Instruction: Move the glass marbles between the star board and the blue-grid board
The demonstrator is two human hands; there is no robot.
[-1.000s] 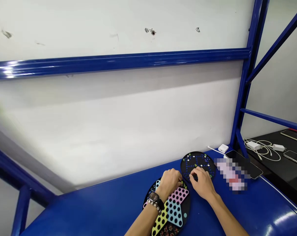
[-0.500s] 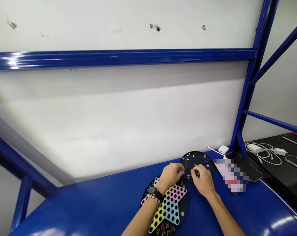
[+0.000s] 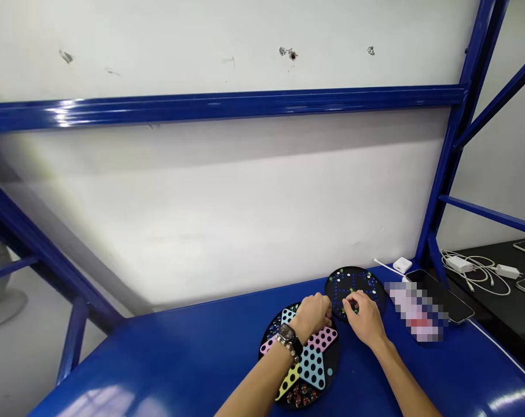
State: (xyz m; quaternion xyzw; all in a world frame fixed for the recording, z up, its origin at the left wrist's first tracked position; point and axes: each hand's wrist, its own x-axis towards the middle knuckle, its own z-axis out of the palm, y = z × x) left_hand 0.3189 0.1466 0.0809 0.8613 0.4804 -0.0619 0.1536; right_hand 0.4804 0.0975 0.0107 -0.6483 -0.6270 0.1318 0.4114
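A round black board with a pastel star of peg holes [image 3: 308, 365] lies on the blue table [image 3: 193, 359]. My left hand [image 3: 315, 315], a watch on its wrist, rests curled over the far part of this board. Just beyond lies a smaller round black board [image 3: 366, 284] dotted with small coloured pieces. My right hand [image 3: 366, 318] is over its near edge, fingertips pinched together on a small piece too tiny to name.
A dark phone [image 3: 444, 298] and a blurred flat item [image 3: 416, 315] lie right of the small board. A white charger [image 3: 403, 265] sits by the blue upright post [image 3: 448, 168]. Cables, chargers and phones lie on a black side table [image 3: 505, 289]. A white wall stands behind.
My left hand has curled into a looser fist over the star board. My right hand's fingertips have shifted slightly further onto the small board. The camera has panned left.
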